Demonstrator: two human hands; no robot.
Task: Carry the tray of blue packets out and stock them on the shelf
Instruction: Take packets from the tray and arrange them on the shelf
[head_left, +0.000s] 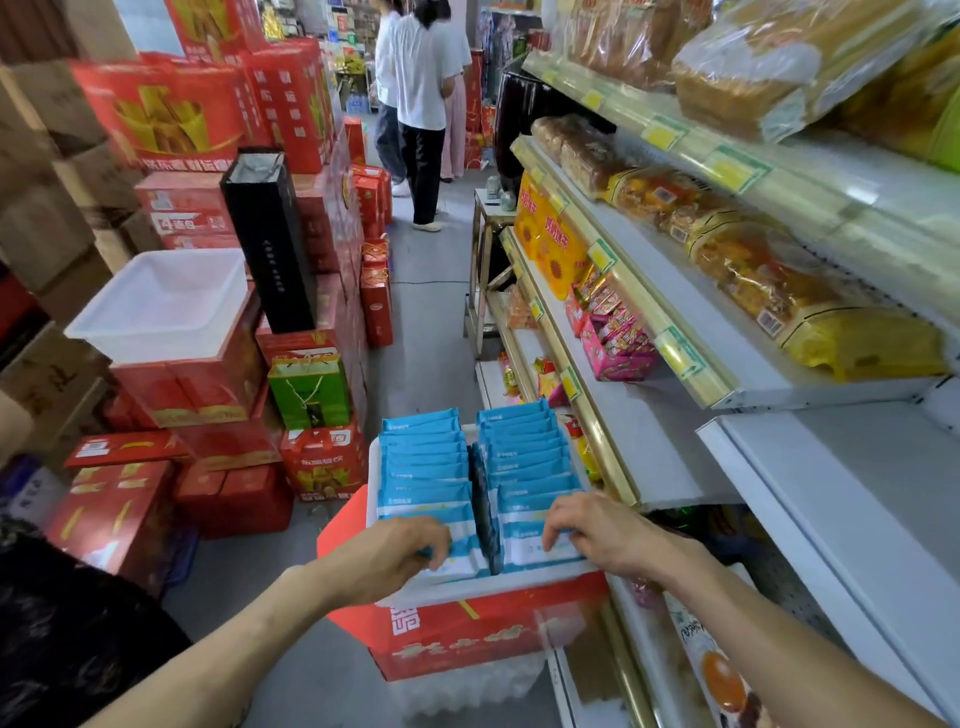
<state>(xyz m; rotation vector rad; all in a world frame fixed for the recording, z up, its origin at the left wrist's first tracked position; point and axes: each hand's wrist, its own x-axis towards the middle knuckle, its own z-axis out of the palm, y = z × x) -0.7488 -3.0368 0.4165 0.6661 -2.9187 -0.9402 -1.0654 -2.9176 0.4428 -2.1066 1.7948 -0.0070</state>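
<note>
Far left: stacked red gift boxes (171, 111), too many and too overlapped to count. One empty white tub (161, 306) sits on top of a red box. Just right of it, one tall black box (270, 239) stands upright, and below that one green gift bag (310, 389).

Centre, low: one white tray (498, 584) rests on a red carton (467, 634) in the aisle, beside the shelf unit. The blue packets (423, 457) stand on edge in two rows inside the tray, with a dark divider (483, 509) between the rows. Left row: about ten packet tops visible. Right row: about ten as well; the nearest ones are partly hidden by the hands, so the count is approximate.

Left hand (395, 553): fingers curled over the nearest packets of the left row, gripping them. Right hand (597, 530): fingers pressed down on the nearest packets of the right row, thumb hidden; a firm grasp cannot be confirmed. The two hands are apart, one per row.

Background centre: two people (421, 78) stand in the aisle, backs to the camera.

Right: shelf unit (649, 467), three white tiers visible, carrying bagged bread (769, 67), yellow snack bags (550, 239) and one pink display box (613, 348). The near stretch of the middle tier is bare.
</note>
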